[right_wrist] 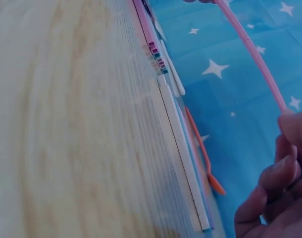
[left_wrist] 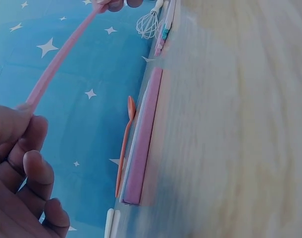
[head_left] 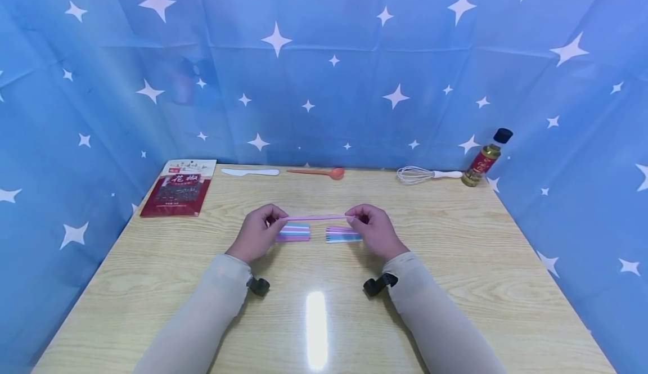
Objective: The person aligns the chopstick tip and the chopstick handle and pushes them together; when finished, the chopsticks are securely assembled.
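Note:
A thin pink strip (head_left: 315,217) is stretched level between both hands, a little above the wooden table (head_left: 455,273). My left hand (head_left: 259,230) pinches its left end, and my right hand (head_left: 372,229) pinches its right end. In the left wrist view the pink strip (left_wrist: 59,59) runs up from my fingers (left_wrist: 27,163). The right wrist view shows the pink strip (right_wrist: 252,52) leaving my fingertips (right_wrist: 289,163). Under the hands lie two small stacks of pastel strips, one on the left (head_left: 295,231) and one on the right (head_left: 340,234).
Along the table's back edge lie a red spice packet (head_left: 178,188), a white spatula (head_left: 250,172), an orange spoon (head_left: 320,172), a whisk (head_left: 424,175) and a dark-capped bottle (head_left: 487,158). Blue star-printed cloth (head_left: 324,64) walls in three sides.

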A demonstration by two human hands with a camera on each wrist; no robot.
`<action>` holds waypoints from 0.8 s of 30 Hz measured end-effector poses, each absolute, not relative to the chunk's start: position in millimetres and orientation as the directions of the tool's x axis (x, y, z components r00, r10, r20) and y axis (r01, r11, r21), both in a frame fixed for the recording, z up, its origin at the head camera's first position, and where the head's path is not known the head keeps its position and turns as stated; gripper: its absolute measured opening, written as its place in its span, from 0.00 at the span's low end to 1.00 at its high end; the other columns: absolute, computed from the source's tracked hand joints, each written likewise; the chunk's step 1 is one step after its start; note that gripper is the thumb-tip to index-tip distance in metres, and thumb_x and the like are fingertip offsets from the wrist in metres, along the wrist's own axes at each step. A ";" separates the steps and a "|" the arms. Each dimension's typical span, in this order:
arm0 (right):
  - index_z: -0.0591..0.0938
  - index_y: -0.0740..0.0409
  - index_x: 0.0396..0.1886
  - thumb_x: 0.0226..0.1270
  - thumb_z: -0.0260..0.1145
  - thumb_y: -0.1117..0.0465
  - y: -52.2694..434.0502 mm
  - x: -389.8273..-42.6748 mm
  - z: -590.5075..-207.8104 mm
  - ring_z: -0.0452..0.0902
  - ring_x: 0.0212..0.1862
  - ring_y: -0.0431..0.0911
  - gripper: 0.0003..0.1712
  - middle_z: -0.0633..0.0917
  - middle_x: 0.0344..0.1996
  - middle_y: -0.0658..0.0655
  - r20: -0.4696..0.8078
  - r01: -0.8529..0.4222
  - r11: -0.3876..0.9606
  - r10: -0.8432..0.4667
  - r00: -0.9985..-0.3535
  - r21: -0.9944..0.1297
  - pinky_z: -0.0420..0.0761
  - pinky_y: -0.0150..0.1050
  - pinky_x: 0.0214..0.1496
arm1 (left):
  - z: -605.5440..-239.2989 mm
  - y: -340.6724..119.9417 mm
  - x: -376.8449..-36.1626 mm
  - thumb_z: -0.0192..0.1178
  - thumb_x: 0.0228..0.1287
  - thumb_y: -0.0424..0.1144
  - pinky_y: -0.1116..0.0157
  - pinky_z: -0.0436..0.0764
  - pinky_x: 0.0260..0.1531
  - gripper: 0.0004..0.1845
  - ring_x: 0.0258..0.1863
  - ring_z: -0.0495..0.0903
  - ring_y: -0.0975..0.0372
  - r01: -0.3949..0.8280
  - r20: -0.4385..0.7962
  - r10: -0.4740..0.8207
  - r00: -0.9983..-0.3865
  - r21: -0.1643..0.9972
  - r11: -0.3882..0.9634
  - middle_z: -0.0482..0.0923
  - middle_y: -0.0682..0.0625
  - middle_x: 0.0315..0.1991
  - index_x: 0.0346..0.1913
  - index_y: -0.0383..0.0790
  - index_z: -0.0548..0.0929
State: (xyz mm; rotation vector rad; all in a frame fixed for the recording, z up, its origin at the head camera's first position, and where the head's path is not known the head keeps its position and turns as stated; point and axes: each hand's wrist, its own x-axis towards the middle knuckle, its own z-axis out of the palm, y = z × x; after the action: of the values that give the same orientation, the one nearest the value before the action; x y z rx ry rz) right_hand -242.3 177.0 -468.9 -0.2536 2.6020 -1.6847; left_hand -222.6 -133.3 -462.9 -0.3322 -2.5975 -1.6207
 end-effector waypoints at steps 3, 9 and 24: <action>0.87 0.57 0.47 0.79 0.66 0.60 175.2 -240.9 -468.6 0.74 0.41 0.52 0.07 0.81 0.38 0.57 0.076 -0.132 0.389 -0.155 -0.985 -0.912 0.75 0.39 0.44 | -462.3 -133.1 -222.3 0.63 0.77 0.36 0.66 0.73 0.33 0.04 0.34 0.73 0.56 0.217 0.169 0.149 -0.974 0.884 0.415 0.78 0.49 0.34 0.44 0.41 0.86; 0.88 0.58 0.47 0.78 0.66 0.60 172.6 -238.8 -468.1 0.73 0.40 0.52 0.07 0.81 0.36 0.56 0.095 -0.145 0.377 -0.149 -0.984 -0.915 0.75 0.38 0.42 | -460.3 -134.5 -221.4 0.63 0.77 0.35 0.66 0.73 0.32 0.04 0.33 0.73 0.55 0.214 0.170 0.143 -0.975 0.890 0.402 0.79 0.48 0.34 0.43 0.41 0.86; 0.84 0.63 0.60 0.79 0.66 0.58 182.2 -243.8 -466.4 0.72 0.42 0.52 0.18 0.79 0.41 0.56 0.069 -0.103 0.325 -0.114 -0.991 -0.940 0.74 0.35 0.41 | -480.5 -176.1 -244.8 0.59 0.81 0.39 0.60 0.76 0.43 0.08 0.41 0.75 0.55 0.053 0.085 -0.055 -0.995 0.900 0.432 0.80 0.44 0.44 0.51 0.39 0.85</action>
State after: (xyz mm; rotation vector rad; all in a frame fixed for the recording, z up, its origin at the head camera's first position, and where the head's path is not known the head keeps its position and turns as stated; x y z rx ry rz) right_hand -243.8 182.2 -466.4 -0.2083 2.5492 -1.8080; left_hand -244.8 -176.1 -480.5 0.0011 -2.5711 -1.6224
